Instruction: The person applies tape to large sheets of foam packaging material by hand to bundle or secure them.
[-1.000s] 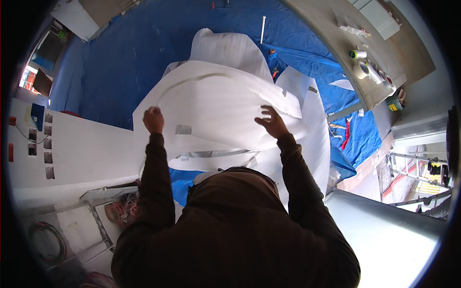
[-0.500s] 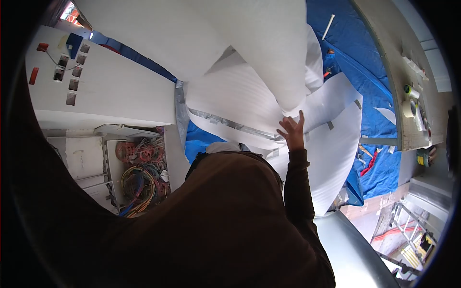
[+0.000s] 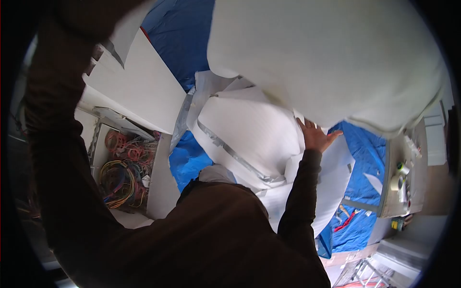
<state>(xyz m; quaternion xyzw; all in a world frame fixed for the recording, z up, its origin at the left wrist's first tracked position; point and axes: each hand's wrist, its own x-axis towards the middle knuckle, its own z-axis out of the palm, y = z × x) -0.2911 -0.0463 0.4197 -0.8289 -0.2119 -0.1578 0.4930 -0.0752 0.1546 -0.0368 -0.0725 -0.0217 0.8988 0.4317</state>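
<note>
My right hand (image 3: 317,138) is open, its thumb spread to the right and its fingers pointing up. The fingertips are at the lower edge of a large white sheet (image 3: 326,57) that hangs across the upper right. My left arm is raised along the left side; my left hand (image 3: 96,17) is a dark shape near the top edge, its fingers not showing. Below lies more white sheeting (image 3: 249,125), curled and folded, with a strip of grey tape (image 3: 225,149) along it.
Blue tarp (image 3: 360,225) covers the floor. On the right, rolls of tape (image 3: 396,182) stand on a board (image 3: 418,168). At left, coiled coloured cables (image 3: 117,182) sit in an opening below a white panel (image 3: 139,91). A metal ladder (image 3: 372,273) shows at lower right.
My left arm has come up into view at left. The upper white sheet has swung right and spread out, uncovering blue tarp at the top. My right hand has moved slightly right and down.
</note>
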